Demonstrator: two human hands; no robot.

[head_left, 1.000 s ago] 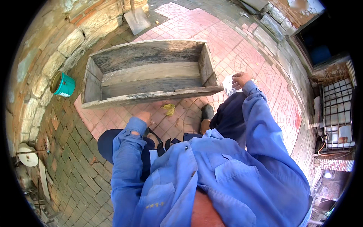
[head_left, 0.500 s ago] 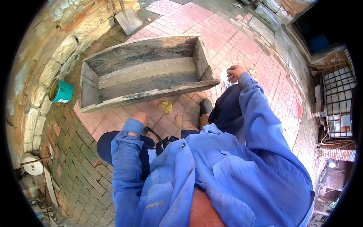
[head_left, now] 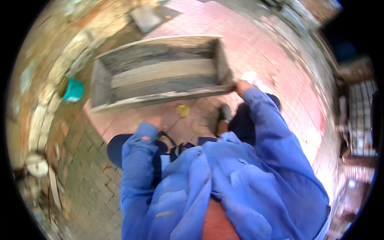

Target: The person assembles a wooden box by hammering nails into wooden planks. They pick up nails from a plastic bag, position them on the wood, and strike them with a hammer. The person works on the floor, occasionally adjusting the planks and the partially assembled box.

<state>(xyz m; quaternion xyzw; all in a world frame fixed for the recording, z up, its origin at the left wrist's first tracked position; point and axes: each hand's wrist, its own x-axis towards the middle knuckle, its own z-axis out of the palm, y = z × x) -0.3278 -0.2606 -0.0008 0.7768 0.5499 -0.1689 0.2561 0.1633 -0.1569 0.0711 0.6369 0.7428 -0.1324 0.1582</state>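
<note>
In front of me stands a long, open wooden box point(head_left: 160, 96) of weathered grey boards, with bare planks showing inside. At its near right corner is my right hand point(head_left: 243, 86), closed against the edge; motion blurs the fingers. My left hand point(head_left: 154, 121) hangs low over my left knee, apart from the box's near side, its fingers smeared. A crumpled yellow leaf or scrap point(head_left: 183, 110) lies on the paving between the box and my feet. Just beyond my right hand is a white, blurred thing point(head_left: 256, 80) of a kind I cannot make out.
A teal bucket point(head_left: 73, 90) lies tipped by the stone wall point(head_left: 66, 58) on the left. A flat shovel blade point(head_left: 145, 18) rests beyond the box. Pink paving point(head_left: 264, 48) spreads right, and a caged white tank point(head_left: 361, 120) stands at the far right.
My right hand has come down and left from above my right knee to the box's corner. The whole view has shifted slightly and blurred. My left hand stays by the left knee.
</note>
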